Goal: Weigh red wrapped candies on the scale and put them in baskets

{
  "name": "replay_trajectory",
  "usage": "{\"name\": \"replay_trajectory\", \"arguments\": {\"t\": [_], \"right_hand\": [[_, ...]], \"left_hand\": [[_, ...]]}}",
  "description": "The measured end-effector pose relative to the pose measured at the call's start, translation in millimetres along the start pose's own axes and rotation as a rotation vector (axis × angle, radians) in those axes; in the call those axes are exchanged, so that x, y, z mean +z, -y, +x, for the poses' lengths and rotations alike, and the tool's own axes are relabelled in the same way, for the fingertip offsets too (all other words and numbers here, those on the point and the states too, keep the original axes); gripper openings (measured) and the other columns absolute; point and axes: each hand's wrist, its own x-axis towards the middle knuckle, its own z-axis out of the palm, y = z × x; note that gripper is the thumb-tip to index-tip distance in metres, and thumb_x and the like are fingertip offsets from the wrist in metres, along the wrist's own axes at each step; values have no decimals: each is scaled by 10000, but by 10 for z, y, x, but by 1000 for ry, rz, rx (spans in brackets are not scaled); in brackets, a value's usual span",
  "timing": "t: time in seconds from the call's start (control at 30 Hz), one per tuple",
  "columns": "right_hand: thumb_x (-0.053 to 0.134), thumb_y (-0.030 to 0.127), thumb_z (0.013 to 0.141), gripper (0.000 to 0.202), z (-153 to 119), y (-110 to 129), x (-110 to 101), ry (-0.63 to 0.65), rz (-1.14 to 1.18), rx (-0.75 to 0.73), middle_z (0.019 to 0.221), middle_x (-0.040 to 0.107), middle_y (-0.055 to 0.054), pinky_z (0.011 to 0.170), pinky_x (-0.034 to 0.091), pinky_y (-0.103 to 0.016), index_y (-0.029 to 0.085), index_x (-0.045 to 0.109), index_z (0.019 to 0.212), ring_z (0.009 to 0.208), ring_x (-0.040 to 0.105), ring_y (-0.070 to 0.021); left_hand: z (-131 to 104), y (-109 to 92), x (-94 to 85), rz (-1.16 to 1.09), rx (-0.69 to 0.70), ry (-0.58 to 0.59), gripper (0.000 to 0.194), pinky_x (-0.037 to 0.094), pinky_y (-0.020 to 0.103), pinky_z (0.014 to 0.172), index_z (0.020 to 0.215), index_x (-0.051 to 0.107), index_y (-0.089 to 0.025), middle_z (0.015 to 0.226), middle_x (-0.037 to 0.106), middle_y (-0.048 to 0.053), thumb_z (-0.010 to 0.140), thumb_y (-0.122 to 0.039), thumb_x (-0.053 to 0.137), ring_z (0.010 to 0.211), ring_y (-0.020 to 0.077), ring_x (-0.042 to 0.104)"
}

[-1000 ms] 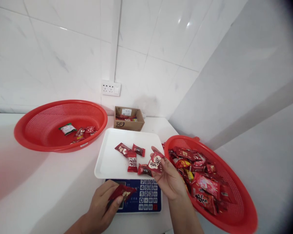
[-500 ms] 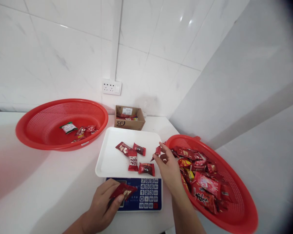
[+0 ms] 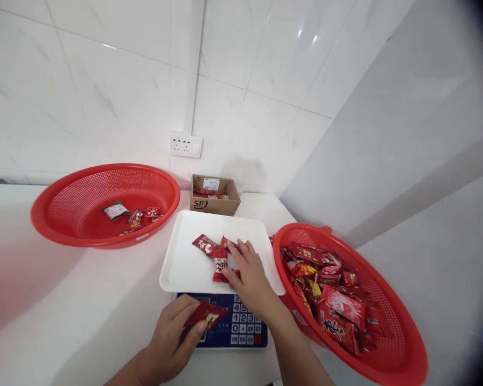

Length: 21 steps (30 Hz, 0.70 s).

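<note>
Over the scale's front panel, my left hand point(image 3: 167, 338) is closed around a dark red snack packet point(image 3: 208, 315), pinched between thumb and fingers. My right hand point(image 3: 250, 279) reaches onto the white tray point(image 3: 177, 265) with its fingers spread over red wrapped snacks. Left of those fingers lie a dark red packet point(image 3: 205, 244) and a red-and-white packet point(image 3: 220, 262). Other red packets show only in part beneath the right hand, so what its fingertips touch is partly hidden. The tray sits on a blue scale point(image 3: 225, 339) with number keys.
At the right stands a red basket point(image 3: 406, 343) heaped with red packets. Another red basket point(image 3: 64, 203) at the left holds several packets and one green-and-white packet point(image 3: 115, 211). An open cardboard box point(image 3: 219, 206) of packets stands by the wall, below a socket point(image 3: 185, 145).
My right hand has moved left from the tray's right edge to over the packets. The small red packet it held is out of sight. My left hand keeps its packet.
</note>
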Motion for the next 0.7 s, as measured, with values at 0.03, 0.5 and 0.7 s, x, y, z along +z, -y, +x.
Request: {"name": "replay_trajectory", "arguments": {"t": [0.03, 0.5, 0.7], "right_hand": [[399, 441, 921, 576, 27, 13, 6, 32, -24, 7, 1549, 202, -104, 1120, 138, -540, 250, 298, 1455, 1429, 78, -305], [532, 409, 867, 508, 347, 416, -17, -3, -136, -136, 1458, 406, -108, 1109, 118, -585, 165, 515, 1311, 1402, 192, -332], [545, 206, 843, 371, 447, 497, 59, -49, -72, -153, 1176, 650, -118, 1088, 174, -578, 170, 594, 1210, 1175, 510, -297]], "left_hand": [[4, -3, -3, 2, 7, 0, 136, 486, 211, 624, 980, 556, -185, 773, 619, 30, 883, -147, 468, 686, 133, 578], [-9, -3, 33, 24, -5, 7, 94, 457, 219, 565, 895, 552, -184, 704, 595, 23, 888, -163, 460, 627, 135, 560], [-7, -5, 36, 18, -16, 31, 97, 465, 217, 585, 909, 550, -182, 730, 602, 28, 889, -158, 459, 647, 132, 561]]}}
